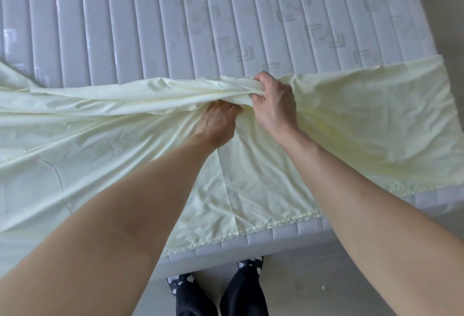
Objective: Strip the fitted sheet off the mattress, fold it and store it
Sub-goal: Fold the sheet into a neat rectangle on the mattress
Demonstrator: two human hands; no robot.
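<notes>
Sheet (pixel 125 120), pale yellow, is spread across the lower half of the frame over the mattress (pixel 150 27). Bunched folds at centre are gripped by the right hand (pixel 273 104) and left hand (pixel 218 120). Uneven gathering could leave the fold crooked.

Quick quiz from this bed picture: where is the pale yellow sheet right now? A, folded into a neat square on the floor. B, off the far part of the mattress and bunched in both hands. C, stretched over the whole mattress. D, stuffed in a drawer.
B: the far part of the quilted grey mattress lies bare, while the left hand and right hand both grip a gathered ridge of the sheet.
</notes>
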